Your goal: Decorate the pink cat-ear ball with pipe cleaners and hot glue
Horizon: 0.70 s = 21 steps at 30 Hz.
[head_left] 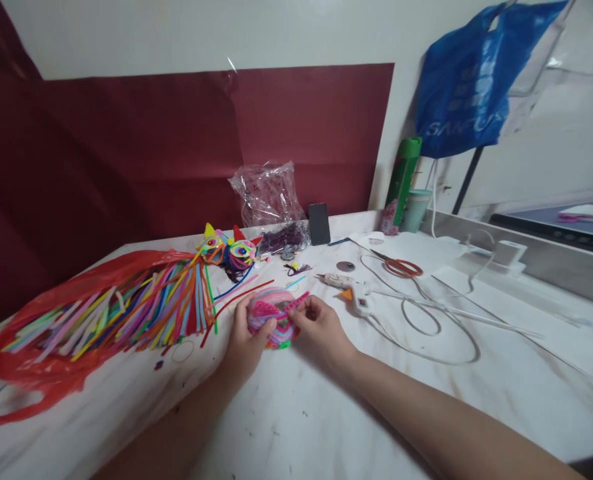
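On the white surface (pixel 271 420), the left hand (pixel 245 337) holds a round, striped piece (pixel 275 295) while the right hand (pixel 322 328) pinches what looks like a pink strip (pixel 300 300) against it. To the left, colored strips (pixel 126 310) fan over a red bag (pixel 136 262), near 2 bright figures (pixel 242 253). To the right lie a glue gun (pixel 360 297) and orange-handled scissors (pixel 401 267); farther back, a green can (pixel 404 175) stands beside a cup (pixel 415 212).

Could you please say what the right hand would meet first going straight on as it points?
Most likely the round striped piece in the left hand; the right hand may be touching it, though depth is unclear.
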Each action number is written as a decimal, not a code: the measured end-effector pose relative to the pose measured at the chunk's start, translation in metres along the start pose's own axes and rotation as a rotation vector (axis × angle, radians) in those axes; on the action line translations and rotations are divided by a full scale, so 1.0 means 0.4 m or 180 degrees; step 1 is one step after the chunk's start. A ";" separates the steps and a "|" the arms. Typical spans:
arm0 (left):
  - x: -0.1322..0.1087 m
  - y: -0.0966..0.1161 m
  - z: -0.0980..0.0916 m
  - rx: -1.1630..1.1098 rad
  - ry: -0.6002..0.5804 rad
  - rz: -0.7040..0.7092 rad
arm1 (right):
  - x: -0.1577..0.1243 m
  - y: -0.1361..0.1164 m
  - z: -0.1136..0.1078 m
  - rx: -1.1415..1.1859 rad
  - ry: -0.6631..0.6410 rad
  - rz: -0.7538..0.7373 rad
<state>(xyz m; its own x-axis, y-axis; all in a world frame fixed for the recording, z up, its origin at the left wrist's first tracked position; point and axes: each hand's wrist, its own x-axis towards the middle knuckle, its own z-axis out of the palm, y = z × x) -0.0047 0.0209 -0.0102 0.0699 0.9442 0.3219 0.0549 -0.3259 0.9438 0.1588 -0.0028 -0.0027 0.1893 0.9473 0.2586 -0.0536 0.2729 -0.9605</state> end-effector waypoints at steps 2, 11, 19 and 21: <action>-0.008 0.000 0.007 0.0157 0.0081 0.0141 | 0.003 0.004 -0.002 0.0022 0.0023 0.0055; -0.018 -0.017 0.019 0.0489 0.0106 0.0327 | -0.001 0.001 -0.006 -0.0045 -0.0019 0.0077; -0.018 0.001 0.022 0.0582 0.0335 0.0370 | -0.007 -0.006 -0.001 -0.0101 -0.0103 -0.0150; -0.016 -0.002 0.020 0.0463 0.0386 0.0288 | -0.007 -0.004 -0.003 -0.0116 -0.0127 -0.0196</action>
<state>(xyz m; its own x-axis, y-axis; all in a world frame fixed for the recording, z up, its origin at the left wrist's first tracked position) 0.0027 0.0149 -0.0135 -0.0389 0.9068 0.4197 0.1979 -0.4048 0.8928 0.1595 -0.0060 -0.0018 0.1520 0.9350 0.3205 -0.0073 0.3253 -0.9456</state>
